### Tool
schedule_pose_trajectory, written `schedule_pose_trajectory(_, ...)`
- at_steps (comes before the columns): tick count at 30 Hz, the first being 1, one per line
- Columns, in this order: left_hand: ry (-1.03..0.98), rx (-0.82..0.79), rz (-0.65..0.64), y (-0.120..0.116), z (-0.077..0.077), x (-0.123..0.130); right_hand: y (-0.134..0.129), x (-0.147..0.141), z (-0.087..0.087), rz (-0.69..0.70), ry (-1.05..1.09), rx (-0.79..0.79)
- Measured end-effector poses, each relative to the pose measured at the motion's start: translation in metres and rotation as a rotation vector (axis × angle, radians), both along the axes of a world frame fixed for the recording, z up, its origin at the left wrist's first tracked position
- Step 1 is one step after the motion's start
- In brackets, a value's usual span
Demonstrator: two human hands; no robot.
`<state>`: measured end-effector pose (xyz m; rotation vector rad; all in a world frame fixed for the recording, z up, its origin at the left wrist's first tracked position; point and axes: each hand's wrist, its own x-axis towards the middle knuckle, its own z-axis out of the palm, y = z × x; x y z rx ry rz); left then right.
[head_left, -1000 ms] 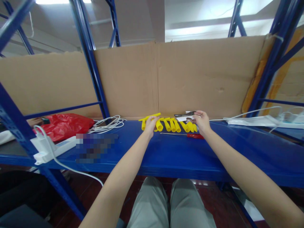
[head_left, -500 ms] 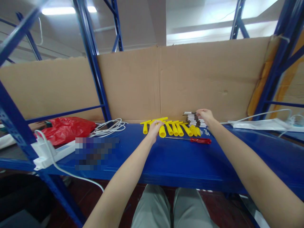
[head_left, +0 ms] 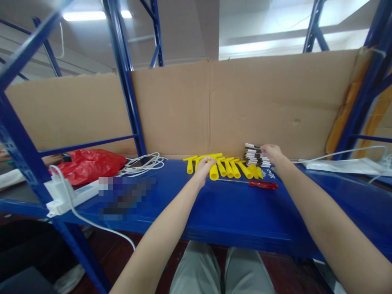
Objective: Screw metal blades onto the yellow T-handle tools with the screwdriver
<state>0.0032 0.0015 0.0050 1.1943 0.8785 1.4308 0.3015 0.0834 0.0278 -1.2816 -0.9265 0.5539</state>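
Note:
Several yellow cone-shaped tubes [head_left: 228, 169] lie in a row on the blue shelf, their wide ends toward me. My left hand [head_left: 204, 168] is closed at the left part of the row, its fingers on a yellow tube. Right of the row is a stack of white and dark brown pieces [head_left: 256, 157]. My right hand [head_left: 272, 153] pinches the end of a top piece of that stack. A screwdriver with a red handle [head_left: 263, 185] lies in front of the tubes.
A red plastic bag [head_left: 92, 165], coiled white cables [head_left: 147, 164] and a white power strip [head_left: 76, 199] are on the left. Cardboard [head_left: 245, 102] stands behind. A white flat packet [head_left: 346, 165] lies at the right. Another person's hand shows at far left.
The whole view has shifted slightly, so things appear a little further right. Both hands stay at nearly the same places, the left on the tubes and the right at the stack.

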Motion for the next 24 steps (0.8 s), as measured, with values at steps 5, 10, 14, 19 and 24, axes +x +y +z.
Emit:
schedule_pose_trajectory(5,0.022,0.000,-0.005,0.001,0.001,-0.001,-0.002,0.000,-0.010,-0.034,-0.016,-0.038)
schedule_pose_trajectory(10,0.037,-0.006,-0.024,0.000,0.001,-0.001,-0.003,-0.007,-0.007,-0.154,-0.010,-0.024)
schedule_pose_trajectory(14,0.035,-0.008,-0.022,-0.001,0.002,0.000,-0.004,-0.008,-0.005,-0.121,0.006,0.012)
schedule_pose_trajectory(19,0.064,-0.030,-0.059,-0.003,0.004,0.000,-0.007,-0.006,-0.007,-0.098,0.017,0.011)
schedule_pose_trajectory(24,0.089,-0.063,-0.078,-0.005,0.004,-0.001,-0.021,-0.008,-0.002,-0.106,0.019,0.036)
